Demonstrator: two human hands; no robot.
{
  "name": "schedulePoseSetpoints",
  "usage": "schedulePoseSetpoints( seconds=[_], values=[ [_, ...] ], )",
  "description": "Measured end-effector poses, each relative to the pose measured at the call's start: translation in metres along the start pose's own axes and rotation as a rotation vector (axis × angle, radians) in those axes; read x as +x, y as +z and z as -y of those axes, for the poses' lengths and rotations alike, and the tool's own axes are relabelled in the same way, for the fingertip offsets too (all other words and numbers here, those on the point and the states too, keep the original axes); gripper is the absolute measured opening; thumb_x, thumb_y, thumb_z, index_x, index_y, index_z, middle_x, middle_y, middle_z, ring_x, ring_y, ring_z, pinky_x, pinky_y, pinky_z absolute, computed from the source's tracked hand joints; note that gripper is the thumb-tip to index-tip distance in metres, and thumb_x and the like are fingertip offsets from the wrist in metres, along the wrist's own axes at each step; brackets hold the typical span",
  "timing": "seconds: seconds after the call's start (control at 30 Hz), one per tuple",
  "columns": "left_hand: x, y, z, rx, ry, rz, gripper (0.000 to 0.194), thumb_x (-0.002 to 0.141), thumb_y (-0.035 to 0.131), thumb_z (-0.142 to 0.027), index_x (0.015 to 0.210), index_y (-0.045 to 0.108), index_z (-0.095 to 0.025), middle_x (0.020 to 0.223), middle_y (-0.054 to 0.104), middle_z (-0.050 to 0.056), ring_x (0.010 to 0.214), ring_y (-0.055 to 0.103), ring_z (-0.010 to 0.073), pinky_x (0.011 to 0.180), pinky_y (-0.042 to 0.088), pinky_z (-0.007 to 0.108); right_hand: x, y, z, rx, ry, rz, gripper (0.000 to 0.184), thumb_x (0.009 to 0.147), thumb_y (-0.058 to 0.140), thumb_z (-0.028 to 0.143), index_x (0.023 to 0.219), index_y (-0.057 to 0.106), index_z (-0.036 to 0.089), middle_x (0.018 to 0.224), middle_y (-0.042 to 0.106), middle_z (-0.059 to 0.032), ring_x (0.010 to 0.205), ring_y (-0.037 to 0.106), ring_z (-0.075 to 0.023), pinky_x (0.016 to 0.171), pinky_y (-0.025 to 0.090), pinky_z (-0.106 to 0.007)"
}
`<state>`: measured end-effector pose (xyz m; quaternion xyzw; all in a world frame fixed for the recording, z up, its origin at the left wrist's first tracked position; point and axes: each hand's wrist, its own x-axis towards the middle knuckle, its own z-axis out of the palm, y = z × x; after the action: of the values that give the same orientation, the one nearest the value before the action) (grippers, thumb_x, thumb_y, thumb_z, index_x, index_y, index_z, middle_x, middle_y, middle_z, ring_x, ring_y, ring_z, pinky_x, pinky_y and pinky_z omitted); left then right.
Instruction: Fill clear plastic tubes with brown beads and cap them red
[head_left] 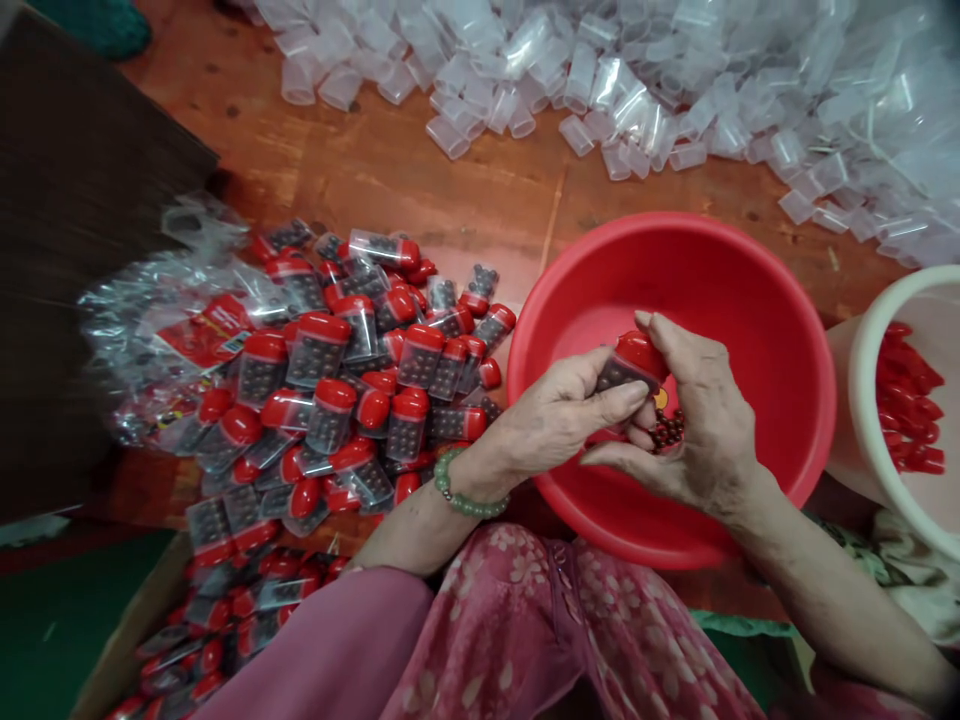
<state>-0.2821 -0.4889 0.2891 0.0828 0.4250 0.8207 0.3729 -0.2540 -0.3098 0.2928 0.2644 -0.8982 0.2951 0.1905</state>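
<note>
"Red plastic basin [757, 300]: what's above it?"

"The left hand [555, 410], fingers closed around a red-capped clear container [628, 368] of dark balls [613, 376]."

"And the right hand [705, 420]?"

"Also there, thumb and forefinger spread apart at the cap [637, 350]. Similar filled containers [328, 420] heap left of the basin, clear tubes [634, 105] lie beyond it, a white bucket [862, 400] stands right."

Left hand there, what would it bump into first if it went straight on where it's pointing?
Probably the right hand, just across from the left hand over the red basin; depth between them is unclear.
</note>
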Motion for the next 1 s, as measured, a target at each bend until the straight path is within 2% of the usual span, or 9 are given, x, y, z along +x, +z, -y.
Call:
schedulePoseSetpoints(
  seconds=[0.1,0.2,0.33,0.47,0.57,0.67,0.8,0.87,1.0],
  values=[
    [0.000,0.003,0.002,-0.089,-0.016,-0.009,0.049,0.079,0.084,-0.056,0.089,0.059,-0.015,0.079,0.062,0.001,0.070,0.061,0.0105,0.067,0.051,0.023,-0.002,0.003,-0.004,-0.104,-0.040,0.017,0.094,0.084,0.077,0.050,0.162,0.032,0.022,0.143,0.063,-0.0218,0.126,0.064,-0.0401,0.104,0.054,-0.061],
    [0.001,0.006,0.003,-0.071,0.006,-0.024,0.049,0.079,0.083,-0.057,0.088,0.059,-0.015,0.079,0.062,0.001,0.071,0.058,0.0100,0.066,0.049,0.022,-0.001,0.006,-0.005,-0.174,-0.104,-0.051,0.086,0.084,0.075,0.038,0.159,0.038,0.019,0.136,0.067,-0.0221,0.119,0.068,-0.0382,0.097,0.058,-0.055],
    [0.001,0.008,0.001,-0.015,0.003,-0.030,0.047,0.082,0.080,-0.057,0.088,0.059,-0.016,0.079,0.060,0.001,0.068,0.053,0.0093,0.061,0.043,0.022,-0.001,0.011,-0.002,-0.193,-0.117,-0.133,0.075,0.087,0.070,0.030,0.156,0.043,0.017,0.128,0.071,-0.0197,0.114,0.071,-0.0349,0.091,0.062,-0.050],
    [0.002,0.007,-0.001,0.024,0.055,0.011,0.042,0.085,0.079,-0.052,0.086,0.060,-0.015,0.079,0.061,0.001,0.071,0.054,0.0096,0.066,0.046,0.022,-0.002,0.013,0.002,-0.227,-0.155,-0.207,0.074,0.085,0.069,0.027,0.154,0.046,0.013,0.120,0.072,-0.0196,0.107,0.073,-0.0341,0.085,0.064,-0.048],
    [0.003,0.006,0.001,0.016,0.073,0.035,0.037,0.085,0.081,-0.045,0.086,0.061,-0.015,0.078,0.062,0.000,0.073,0.057,0.0102,0.069,0.049,0.023,-0.002,0.011,0.003,-0.248,-0.136,-0.169,0.075,0.086,0.067,0.028,0.155,0.042,0.017,0.119,0.072,-0.0183,0.105,0.072,-0.0343,0.085,0.063,-0.050],
    [0.003,0.003,0.004,0.008,0.061,-0.012,0.038,0.083,0.083,-0.046,0.088,0.062,-0.014,0.080,0.064,0.001,0.074,0.059,0.0105,0.070,0.050,0.023,0.002,0.008,0.003,-0.235,-0.121,-0.075,0.073,0.089,0.063,0.028,0.157,0.036,0.021,0.121,0.069,-0.0176,0.106,0.071,-0.0333,0.086,0.062,-0.049],
    [0.003,0.000,0.006,-0.031,0.056,-0.050,0.046,0.078,0.086,-0.052,0.086,0.062,-0.013,0.081,0.065,0.001,0.076,0.063,0.0107,0.072,0.054,0.023,0.007,0.005,0.002,-0.219,-0.141,0.056,0.073,0.089,0.059,0.026,0.156,0.033,0.011,0.128,0.064,-0.0234,0.114,0.066,-0.0350,0.087,0.059,-0.050],
    [0.003,0.000,0.006,-0.049,0.043,-0.053,0.046,0.077,0.086,-0.051,0.087,0.063,-0.013,0.080,0.066,0.001,0.074,0.063,0.0104,0.071,0.054,0.023,0.007,0.004,0.001,-0.252,-0.140,0.091,0.077,0.090,0.059,0.031,0.157,0.030,0.007,0.130,0.063,-0.0251,0.115,0.064,-0.0359,0.087,0.057,-0.051],
    [0.002,0.004,0.008,-0.032,0.085,-0.091,0.039,0.080,0.085,-0.043,0.090,0.062,-0.014,0.081,0.066,0.001,0.074,0.063,0.0101,0.069,0.054,0.021,0.008,0.005,0.001,-0.329,-0.155,0.074,0.074,0.090,0.059,0.037,0.152,0.035,0.005,0.120,0.066,-0.0247,0.106,0.065,-0.0355,0.083,0.056,-0.051]
  ],
)
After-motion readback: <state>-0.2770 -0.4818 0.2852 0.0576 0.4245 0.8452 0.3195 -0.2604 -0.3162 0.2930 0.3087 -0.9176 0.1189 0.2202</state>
